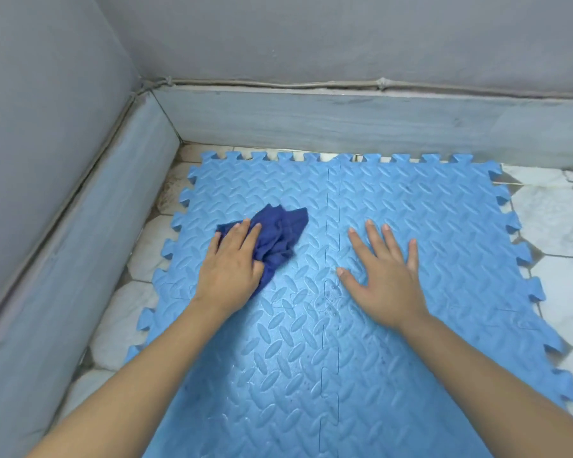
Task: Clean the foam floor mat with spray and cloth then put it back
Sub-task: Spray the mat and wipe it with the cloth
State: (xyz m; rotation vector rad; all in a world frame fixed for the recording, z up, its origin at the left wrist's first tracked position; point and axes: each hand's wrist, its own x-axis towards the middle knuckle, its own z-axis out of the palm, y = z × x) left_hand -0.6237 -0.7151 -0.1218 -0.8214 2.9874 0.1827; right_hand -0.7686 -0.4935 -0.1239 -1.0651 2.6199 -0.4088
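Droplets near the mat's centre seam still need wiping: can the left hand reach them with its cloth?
Probably yes: the left hand presses the dark blue cloth beside the droplets, with bare mat between.

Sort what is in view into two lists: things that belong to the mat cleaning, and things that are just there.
Belongs to the job:
light blue interlocking foam floor mat
crumpled dark blue cloth
left hand on the cloth
right hand flat on the mat

Just there:
white marble-look floor tiles
grey skirting
cable above it
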